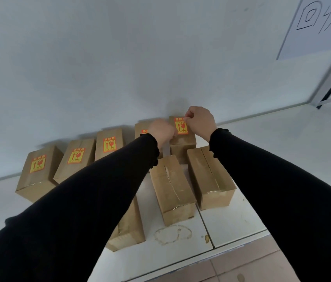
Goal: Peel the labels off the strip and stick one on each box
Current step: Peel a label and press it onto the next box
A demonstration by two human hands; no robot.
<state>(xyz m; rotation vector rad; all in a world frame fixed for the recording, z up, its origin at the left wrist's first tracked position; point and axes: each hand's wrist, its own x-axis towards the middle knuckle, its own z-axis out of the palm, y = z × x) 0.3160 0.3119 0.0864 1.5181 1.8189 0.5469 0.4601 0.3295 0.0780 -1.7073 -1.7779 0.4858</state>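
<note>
Pressing label (pixel 181 126) onto centre-frame box (pixel 183 141): right hand (pixel 200 120) pinches top corner; left hand (pixel 162 131) grip closed, contents unclear. Smooth downward, avoiding creases.

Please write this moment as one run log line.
step: sticking label on rightmost back-row box | left hand, right hand: both at label | front boxes: unlabelled

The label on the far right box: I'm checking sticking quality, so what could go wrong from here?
1. The right hand pinches the label at its top corner while the left hand sits at its left edge; uneven pressing could leave it crooked or wrinkled.
2. The sleeves cross the unlabelled boxes in front and could nudge them.
</note>
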